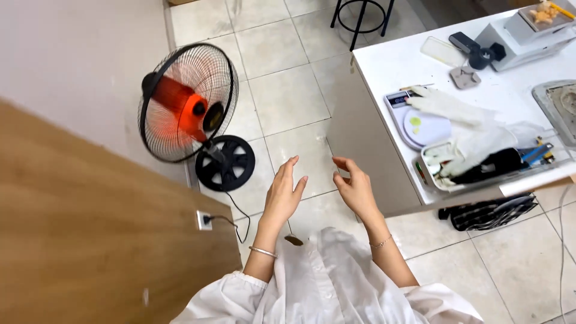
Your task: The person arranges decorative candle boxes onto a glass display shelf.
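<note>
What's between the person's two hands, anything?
Nothing held: between the left hand and right hand, the head view shows only bare floor tiles.

left hand and right hand raised side by side, fingers loosely spread, holding nothing.

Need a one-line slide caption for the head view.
Both bare hands, left hand and right hand, raised empty over tiled floor between orange fan and white table.

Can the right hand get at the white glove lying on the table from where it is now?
Probably yes. The right hand is open, empty and raised beside the white table edge, with nothing between it and the white glove, which lies on top across the kitchen scale and a clear tray, uncovered.
</note>
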